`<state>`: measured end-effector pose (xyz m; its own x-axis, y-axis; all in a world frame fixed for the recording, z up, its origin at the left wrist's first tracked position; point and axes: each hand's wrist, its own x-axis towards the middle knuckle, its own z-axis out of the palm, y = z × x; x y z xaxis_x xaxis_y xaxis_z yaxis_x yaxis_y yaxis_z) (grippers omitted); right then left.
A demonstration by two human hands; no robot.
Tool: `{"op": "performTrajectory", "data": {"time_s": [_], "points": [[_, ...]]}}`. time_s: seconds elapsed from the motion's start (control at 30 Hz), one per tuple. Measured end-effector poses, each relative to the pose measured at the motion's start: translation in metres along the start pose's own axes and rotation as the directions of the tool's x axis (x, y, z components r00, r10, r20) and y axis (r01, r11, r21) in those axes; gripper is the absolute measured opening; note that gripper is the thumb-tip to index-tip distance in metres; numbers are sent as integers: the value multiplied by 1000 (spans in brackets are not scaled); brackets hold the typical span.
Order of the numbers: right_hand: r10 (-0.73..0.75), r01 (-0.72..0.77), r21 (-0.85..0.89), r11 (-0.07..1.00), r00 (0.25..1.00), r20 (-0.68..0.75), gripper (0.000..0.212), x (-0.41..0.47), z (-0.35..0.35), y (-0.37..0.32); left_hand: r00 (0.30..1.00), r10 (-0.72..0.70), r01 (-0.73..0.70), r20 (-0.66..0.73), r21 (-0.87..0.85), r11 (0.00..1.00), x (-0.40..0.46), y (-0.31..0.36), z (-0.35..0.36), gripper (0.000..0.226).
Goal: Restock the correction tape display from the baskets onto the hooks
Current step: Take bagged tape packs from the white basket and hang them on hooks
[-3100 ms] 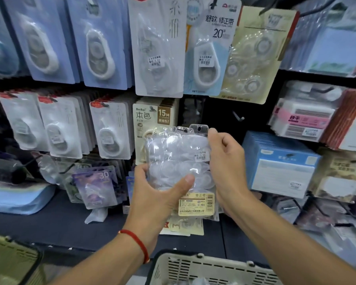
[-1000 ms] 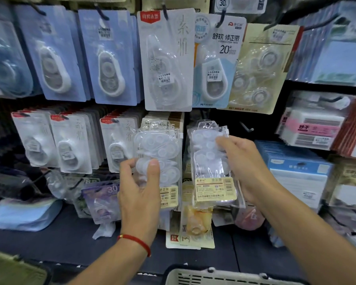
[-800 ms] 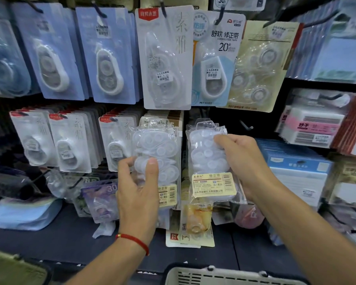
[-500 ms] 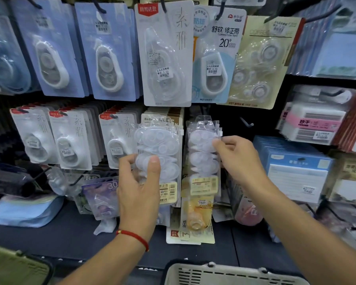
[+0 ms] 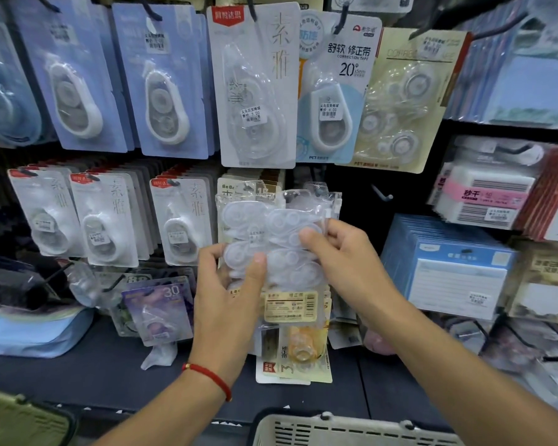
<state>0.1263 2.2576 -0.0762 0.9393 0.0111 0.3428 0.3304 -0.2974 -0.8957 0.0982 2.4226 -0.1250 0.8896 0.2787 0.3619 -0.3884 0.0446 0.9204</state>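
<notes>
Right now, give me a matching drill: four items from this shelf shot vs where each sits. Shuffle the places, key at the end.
Things:
1. clear multi-pack of correction tapes
2. red string bracelet
3. white basket
4. empty hook

Places:
A. bottom edge of frame
B. left wrist
C. right of the held pack, against the dark backboard
D. between left hand and right hand

Pairs: 1-D, 2-B, 3-A, 4-C

My left hand (image 5: 229, 294) and right hand (image 5: 342, 255) both pinch clear packs of correction tape (image 5: 277, 246) before the hanging display, above a pale basket (image 5: 351, 429) at the bottom edge.
</notes>
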Motion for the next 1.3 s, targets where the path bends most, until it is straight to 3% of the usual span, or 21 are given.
{"op": "performTrajectory", "data": {"time_s": [0.07,0.2,0.33,0.5,0.57,0.63,0.7,0.73,0.8,0.9,1.0,1.1,1.3], "points": [[28,-27,16,999,997,-71,58,2,-5,-1,1000,-15,14,-15,-20,1000,1,-2,-2,14],[105,-88,125,988,985,-140,37,8,-13,1,1000,-3,3,-15,-8,1000,2,-2,-6,20],[143,-119,219,968,985,-97,23,11,-19,5,1000,17,-17,-22,0,1000,2,0,-6,26],[179,-153,302,941,982,-61,24,10,-20,3,998,40,-39,-51,13,999,1,3,-6,22],[150,-131,197,972,985,-87,26,9,-21,4,997,38,-37,-63,20,999,2,2,-7,19],[73,-101,-156,983,982,-173,12,10,-25,9,996,55,-52,-64,43,998,2,2,-8,18],[-42,-99,-511,854,965,-257,33,8,-25,12,996,82,-79,-37,69,994,2,1,-8,18],[-103,-51,-544,837,963,-250,37,8,-25,12,996,89,-88,-14,76,993,2,0,-7,20],[-114,53,-413,909,986,-125,30,7,-21,9,994,87,-90,60,54,994,1,-3,-5,25],[7,8,-138,990,994,113,46,5,-12,5,972,54,-54,228,-3,999,-3,-3,1,29],[8,-8,-2,1000,998,59,47,6,-9,4,942,9,-7,336,-9,1000,-7,-7,4,43],[71,-67,45,997,994,-89,26,10,-16,7,928,-57,40,368,52,998,-8,-14,4,55],[126,-126,4,992,984,-126,37,15,-25,14,908,-69,47,413,63,997,-12,-15,8,56]]}}
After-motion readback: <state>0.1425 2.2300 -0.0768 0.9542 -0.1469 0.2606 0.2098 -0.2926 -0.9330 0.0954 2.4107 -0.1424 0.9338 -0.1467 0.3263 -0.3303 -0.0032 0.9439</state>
